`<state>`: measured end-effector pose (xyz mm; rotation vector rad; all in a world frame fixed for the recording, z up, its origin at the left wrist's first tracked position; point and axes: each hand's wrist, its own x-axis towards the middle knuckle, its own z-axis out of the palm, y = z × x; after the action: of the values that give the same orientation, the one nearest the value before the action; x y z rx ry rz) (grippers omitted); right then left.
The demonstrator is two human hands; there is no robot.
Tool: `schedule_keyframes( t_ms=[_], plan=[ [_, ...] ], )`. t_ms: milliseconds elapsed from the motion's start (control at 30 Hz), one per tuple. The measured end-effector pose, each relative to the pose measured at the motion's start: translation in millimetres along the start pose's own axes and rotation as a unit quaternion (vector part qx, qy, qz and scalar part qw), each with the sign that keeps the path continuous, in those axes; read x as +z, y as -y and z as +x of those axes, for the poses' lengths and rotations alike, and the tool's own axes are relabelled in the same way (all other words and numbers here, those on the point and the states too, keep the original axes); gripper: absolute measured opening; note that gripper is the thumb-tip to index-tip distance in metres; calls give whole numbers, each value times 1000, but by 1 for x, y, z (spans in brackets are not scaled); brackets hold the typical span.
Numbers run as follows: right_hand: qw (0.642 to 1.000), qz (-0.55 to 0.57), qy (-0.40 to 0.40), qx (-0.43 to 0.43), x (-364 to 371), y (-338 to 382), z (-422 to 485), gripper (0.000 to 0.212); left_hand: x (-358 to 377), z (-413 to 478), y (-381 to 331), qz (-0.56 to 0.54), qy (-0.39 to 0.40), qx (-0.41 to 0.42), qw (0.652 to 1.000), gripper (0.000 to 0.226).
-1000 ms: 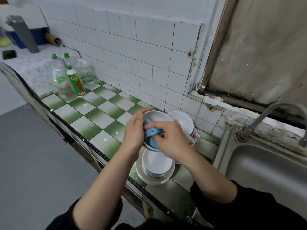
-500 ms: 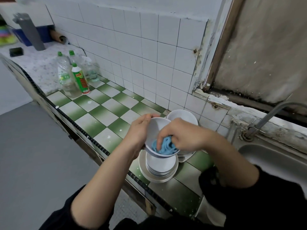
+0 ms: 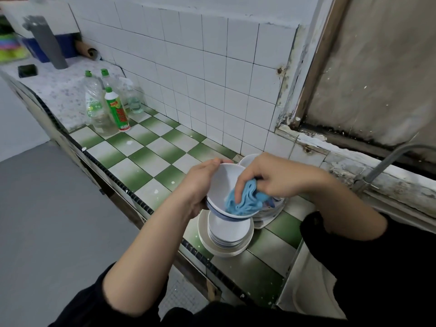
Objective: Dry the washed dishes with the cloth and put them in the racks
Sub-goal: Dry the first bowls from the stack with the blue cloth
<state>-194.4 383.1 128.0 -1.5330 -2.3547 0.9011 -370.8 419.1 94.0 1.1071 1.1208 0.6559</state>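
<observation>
Right hand (image 3: pixel 276 175) clenched round blue cloth (image 3: pixel 245 201), pressing it inside white bowl (image 3: pixel 224 185). Left hand (image 3: pixel 198 185) grips the tilted bowl by its rim, above plate stack (image 3: pixel 226 234) at the front edge of the surface (image 3: pixel 146 159). More bowls (image 3: pixel 247 159) behind, mostly hidden by the hands. Bottles (image 3: pixel 113 107) at the surface's far left end, by the wall.

Black sleeves (image 3: pixel 77 310) bunched near the elbows, bare left hand (image 3: pixel 197 187) and right hand (image 3: pixel 273 177).

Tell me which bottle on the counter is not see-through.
The white bottle with the green cap and red-and-green label. The other bottles beside and behind it are clear plastic.
</observation>
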Motion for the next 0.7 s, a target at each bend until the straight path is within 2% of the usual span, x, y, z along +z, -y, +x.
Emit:
schedule_keyframes(
  t_ms=[67,133,200,233,300,333,400,467,533,567,633,700],
  plan=[
    [993,60,-100,-12,-3,-3,3,56,5,0,0,-21,13,2,1000,32],
    [986,29,-163,-24,8,-5,9,58,8,0,-2,-23,14,2,1000,32],
    [989,-50,-141,-22,22,-2,11,55,7,3,-3,-11,-1,0,1000,33],
    [993,-73,-96,-10,24,2,9,54,5,5,-3,-1,-13,1,1000,33],
    [997,-76,-1,1,17,10,1,52,2,6,-2,13,-20,-2,1000,33],
    [998,-61,21,4,10,11,-3,52,2,5,-1,3,-9,-13,1000,33],
    [1000,-3,-9,15,-1,13,-9,48,5,3,1,-33,20,-49,998,32],
    [991,47,-121,26,-2,13,-7,42,9,2,3,-55,33,-75,995,30],
    [974,29,-219,48,10,13,1,34,11,5,5,-68,24,-78,994,27],
    [972,10,-225,59,20,15,5,30,13,7,6,-81,21,-72,994,27],
    [979,2,-185,81,36,18,11,24,16,9,7,-95,10,-57,994,28],
    [974,108,-167,111,44,20,13,18,17,9,9,-104,-2,-50,993,28]
  ],
)
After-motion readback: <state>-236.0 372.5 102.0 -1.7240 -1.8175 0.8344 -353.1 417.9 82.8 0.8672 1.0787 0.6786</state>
